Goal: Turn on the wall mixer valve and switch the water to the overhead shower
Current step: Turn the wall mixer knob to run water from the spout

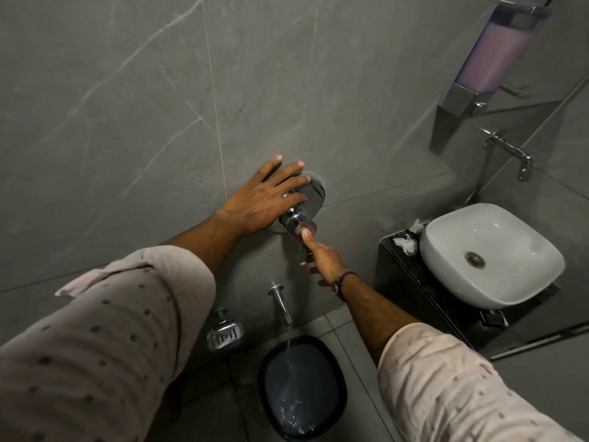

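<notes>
A chrome wall mixer valve (pixel 314 194) with a round plate sits on the grey tiled wall at the centre. My left hand (pixel 258 199) lies flat over the plate's left side, fingers spread, the lowest finger across a small knob on top. My right hand (pixel 322 258) holds the valve's lever handle from below, thumb pressed on the handle's round cap (pixel 299 223). Below, a chrome spout (pixel 282 303) pours a stream of water into a dark blue bucket (pixel 301 390) on the floor. No overhead shower is in view.
A white basin (pixel 487 253) stands on a dark counter (pixel 398 260) at the right, with a wall tap (pixel 510 151) and a purple soap dispenser (pixel 490 55) above. A chrome soap dish (pixel 224 333) hangs left of the spout.
</notes>
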